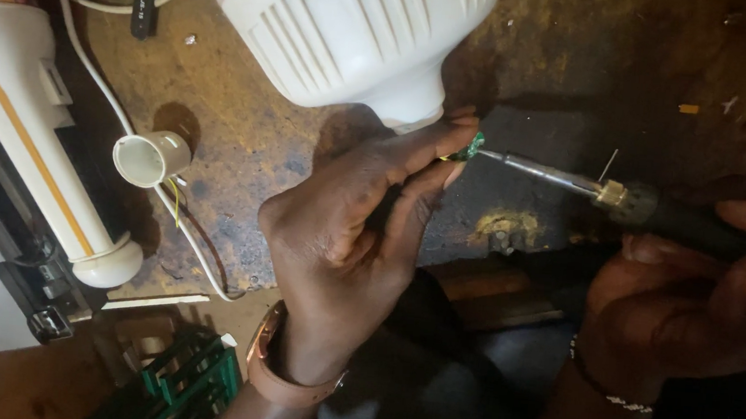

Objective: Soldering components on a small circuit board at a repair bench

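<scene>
Fingers of the left hand (349,234) are pinched together on a small green part (465,148), held right at the narrow neck of a big white ribbed bulb housing (352,30). The thumb and first finger close on it from below and the side, so only a sliver of green shows past the fingertips; what kind of part it is, I cannot tell from here.

The right hand (694,297) sits well off to the right, wrapped round the dark handle of a soldering iron (562,176). Its grip looks closed, thumb over the top and fingers curled beneath, though the handle is mostly lost in shadow. The iron's long axis runs nearly level, left to right, dipping slightly toward the handle. Its metal shaft points straight at the green part, and the tip meets it, or comes as near as makes no difference. A brass collar (611,195) joins shaft to handle, with a thin wire sticking up beside it.

So the green part lies left of the right hand, along the iron's line, and is already in the left hand's fingers. The left hand is much the nearer.

Further out, the worn bench (246,137) carries a small white cap (151,157) on a white cord, well left of the hands, and a long white torch (33,138) with an orange stripe beyond it. A green crate (191,381) sits low by the left wrist.
</scene>
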